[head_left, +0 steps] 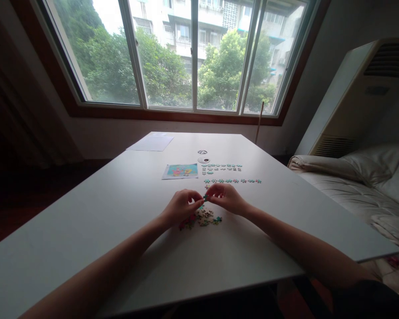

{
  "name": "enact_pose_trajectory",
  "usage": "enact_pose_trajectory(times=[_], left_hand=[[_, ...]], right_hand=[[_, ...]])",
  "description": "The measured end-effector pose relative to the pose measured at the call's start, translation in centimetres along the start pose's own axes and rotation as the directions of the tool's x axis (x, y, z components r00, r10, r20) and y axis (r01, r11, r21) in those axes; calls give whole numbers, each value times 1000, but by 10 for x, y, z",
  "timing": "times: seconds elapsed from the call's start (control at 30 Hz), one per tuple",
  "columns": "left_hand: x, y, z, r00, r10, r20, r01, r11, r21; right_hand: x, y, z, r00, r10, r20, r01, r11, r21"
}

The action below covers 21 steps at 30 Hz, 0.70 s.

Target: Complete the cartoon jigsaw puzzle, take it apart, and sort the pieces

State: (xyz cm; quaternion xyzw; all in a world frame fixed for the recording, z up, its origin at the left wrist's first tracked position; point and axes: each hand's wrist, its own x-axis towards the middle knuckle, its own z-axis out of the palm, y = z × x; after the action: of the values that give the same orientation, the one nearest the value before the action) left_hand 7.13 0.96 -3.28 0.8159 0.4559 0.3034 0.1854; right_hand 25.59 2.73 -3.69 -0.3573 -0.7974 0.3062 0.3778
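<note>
A small green jigsaw puzzle piece is pinched between the fingertips of both hands. My left hand is closed on its left side, and my right hand closes on it from the right. Just below them lies a loose pile of jigsaw pieces, some pink, some green, some pale side up. Beyond my right hand runs a row of jigsaw pieces, with shorter rows of pieces farther back. A colourful picture sheet lies flat beyond my left hand.
Everything rests on a white table. Two small round items sit past the picture sheet, and white paper lies at the far left. A pale sofa and a tall cabinet-like unit stand to the right, with a window behind.
</note>
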Motion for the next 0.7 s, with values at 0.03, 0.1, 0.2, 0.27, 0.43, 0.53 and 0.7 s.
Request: enact_pose_trajectory(times=[0.03,0.1,0.2,0.27,0.43,0.53,0.7], left_hand=[[0,0,0,1000,0,-5,0,1000,1],[-1,1,0,1000,-4,-18,4,1000,-1],[-2,2,-2,999,-33,-25,32,998,-47],[-2,2,-3,998,-67,-16,64,990,-124],[-1,2,-5,991,-135,21,135,939,-316],[-2,4,-7,989,-148,30,149,922,-358],[-2,4,-8,989,-141,38,145,920,-365]], right_hand=[[0,0,0,1000,-4,-3,4,1000,-4],[-1,-1,0,1000,-15,-8,15,1000,-24],[-2,-1,-2,998,-63,-31,59,993,-105],[-4,-2,-2,991,-125,-57,113,976,-185],[-7,-4,-2,958,-283,-51,247,901,-356],[-7,-4,-2,945,-325,-31,280,856,-434],[-7,-4,-1,937,-349,-24,297,830,-473]])
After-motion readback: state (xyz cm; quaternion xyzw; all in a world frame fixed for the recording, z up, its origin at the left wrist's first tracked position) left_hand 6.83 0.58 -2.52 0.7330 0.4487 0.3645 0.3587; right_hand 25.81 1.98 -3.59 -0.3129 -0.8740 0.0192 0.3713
